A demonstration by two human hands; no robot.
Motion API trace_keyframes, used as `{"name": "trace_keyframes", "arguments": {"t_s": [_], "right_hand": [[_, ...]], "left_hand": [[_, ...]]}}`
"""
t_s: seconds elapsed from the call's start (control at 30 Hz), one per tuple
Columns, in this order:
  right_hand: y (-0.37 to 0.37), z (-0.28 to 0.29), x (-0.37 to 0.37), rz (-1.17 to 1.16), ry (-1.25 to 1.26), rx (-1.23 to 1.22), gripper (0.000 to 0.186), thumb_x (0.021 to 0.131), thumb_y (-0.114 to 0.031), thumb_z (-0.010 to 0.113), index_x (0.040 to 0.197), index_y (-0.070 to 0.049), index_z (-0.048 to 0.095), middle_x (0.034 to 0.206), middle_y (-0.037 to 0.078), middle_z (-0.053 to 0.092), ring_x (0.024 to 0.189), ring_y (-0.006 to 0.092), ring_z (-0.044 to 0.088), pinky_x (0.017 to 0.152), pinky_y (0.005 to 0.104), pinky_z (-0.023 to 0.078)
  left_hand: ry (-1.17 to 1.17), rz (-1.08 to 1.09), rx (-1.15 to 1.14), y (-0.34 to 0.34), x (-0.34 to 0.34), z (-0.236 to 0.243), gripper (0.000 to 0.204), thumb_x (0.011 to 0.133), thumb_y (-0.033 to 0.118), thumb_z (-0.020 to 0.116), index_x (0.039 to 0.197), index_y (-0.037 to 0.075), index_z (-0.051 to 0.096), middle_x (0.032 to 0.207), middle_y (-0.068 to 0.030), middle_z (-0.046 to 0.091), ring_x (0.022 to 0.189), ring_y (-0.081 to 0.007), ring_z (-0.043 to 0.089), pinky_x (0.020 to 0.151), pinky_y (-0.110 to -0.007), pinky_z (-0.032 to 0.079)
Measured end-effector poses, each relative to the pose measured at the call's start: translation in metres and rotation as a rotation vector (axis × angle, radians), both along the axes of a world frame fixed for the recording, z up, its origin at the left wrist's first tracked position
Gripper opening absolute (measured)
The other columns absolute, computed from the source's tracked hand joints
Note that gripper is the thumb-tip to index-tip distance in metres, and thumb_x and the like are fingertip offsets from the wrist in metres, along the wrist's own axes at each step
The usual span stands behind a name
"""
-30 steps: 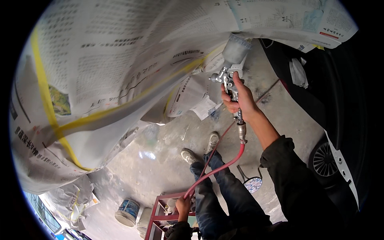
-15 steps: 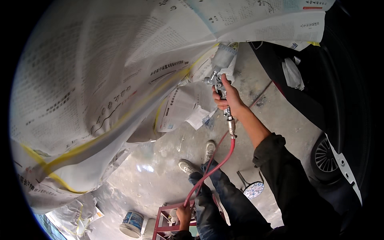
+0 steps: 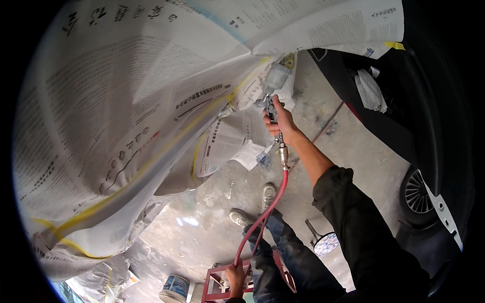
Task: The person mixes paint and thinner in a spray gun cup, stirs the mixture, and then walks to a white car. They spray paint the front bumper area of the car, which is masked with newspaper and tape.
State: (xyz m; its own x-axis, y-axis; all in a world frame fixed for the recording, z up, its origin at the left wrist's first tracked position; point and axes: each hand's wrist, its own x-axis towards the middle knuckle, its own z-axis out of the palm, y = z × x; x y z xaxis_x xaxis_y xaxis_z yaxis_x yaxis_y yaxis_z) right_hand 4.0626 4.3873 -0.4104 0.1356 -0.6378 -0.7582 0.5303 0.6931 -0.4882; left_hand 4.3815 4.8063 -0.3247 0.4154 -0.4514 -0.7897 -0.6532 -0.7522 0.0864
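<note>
My right hand (image 3: pixel 281 120) is wrapped round the handle of a spray gun (image 3: pixel 271 108), thumb up along its back. A translucent cup (image 3: pixel 278 76) tops the gun, and its nozzle faces left towards a panel strip (image 3: pixel 151 174) edged with yellow tape and newspaper. From the metal coupling under the handle a red air hose (image 3: pixel 275 202) curves down to my left hand (image 3: pixel 235 278), which is closed around it near my legs. No spray can be made out.
Masking newspaper (image 3: pixel 126 65) covers the large form on the left. At right are a black car part (image 3: pixel 384 111) with crumpled paper and a wheel (image 3: pixel 418 194). On the concrete floor stand a red metal frame (image 3: pixel 214 278), a bucket (image 3: pixel 175 288) and a round stool (image 3: pixel 326 243).
The spray gun and my right hand have shifted slightly left and down in the view. The whole scene has also shifted a little as the camera moved. Both hands keep their grip.
</note>
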Motion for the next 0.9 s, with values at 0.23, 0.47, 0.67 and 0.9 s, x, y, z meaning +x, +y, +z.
{"name": "trace_keyframes", "arguments": {"t_s": [0.23, 0.47, 0.67, 0.9], "right_hand": [[0.036, 0.003, 0.001, -0.018, 0.140, -0.043, 0.059, 0.093, -0.067, 0.038, 0.093, -0.010, 0.054, 0.072, 0.002, 0.055, 0.039, 0.0042, 0.026, 0.038, 0.0224, 0.019], [0.047, -0.015, 0.004, -0.104, -0.068, -0.106, 0.059, 0.092, -0.068, 0.038, 0.091, -0.011, 0.055, 0.071, 0.003, 0.056, 0.038, 0.0045, 0.026, 0.038, 0.0220, 0.019], [0.031, -0.020, 0.013, -0.069, -0.131, -0.162, 0.061, 0.091, -0.069, 0.040, 0.090, -0.009, 0.054, 0.069, 0.002, 0.053, 0.040, 0.0045, 0.027, 0.040, 0.0228, 0.022], [0.025, -0.042, 0.013, -0.151, 0.024, -0.101, 0.064, 0.088, -0.071, 0.044, 0.089, -0.008, 0.052, 0.068, 0.001, 0.052, 0.040, 0.0051, 0.027, 0.039, 0.0230, 0.021]], "left_hand": [[-0.055, -0.042, 0.057, 0.006, 0.017, -0.013, 0.050, 0.088, 0.041, 0.060, 0.070, -0.006, 0.063, 0.063, -0.0270, 0.057, 0.065, -0.0399, 0.064, 0.059, -0.050, 0.043], [-0.069, 0.004, 0.083, -0.003, 0.026, -0.016, 0.050, 0.090, 0.037, 0.061, 0.063, -0.005, 0.063, 0.050, -0.0144, 0.057, 0.050, -0.0251, 0.061, 0.055, -0.040, 0.047], [-0.007, 0.046, 0.012, -0.023, 0.016, -0.010, 0.054, 0.090, 0.038, 0.062, 0.064, -0.009, 0.058, 0.047, -0.0125, 0.046, 0.050, -0.0122, 0.044, 0.049, -0.041, 0.038], [-0.014, 0.073, 0.017, -0.022, 0.023, -0.030, 0.055, 0.090, 0.040, 0.062, 0.059, -0.005, 0.057, 0.045, -0.0064, 0.046, 0.047, -0.0114, 0.044, 0.046, -0.037, 0.036]]}}
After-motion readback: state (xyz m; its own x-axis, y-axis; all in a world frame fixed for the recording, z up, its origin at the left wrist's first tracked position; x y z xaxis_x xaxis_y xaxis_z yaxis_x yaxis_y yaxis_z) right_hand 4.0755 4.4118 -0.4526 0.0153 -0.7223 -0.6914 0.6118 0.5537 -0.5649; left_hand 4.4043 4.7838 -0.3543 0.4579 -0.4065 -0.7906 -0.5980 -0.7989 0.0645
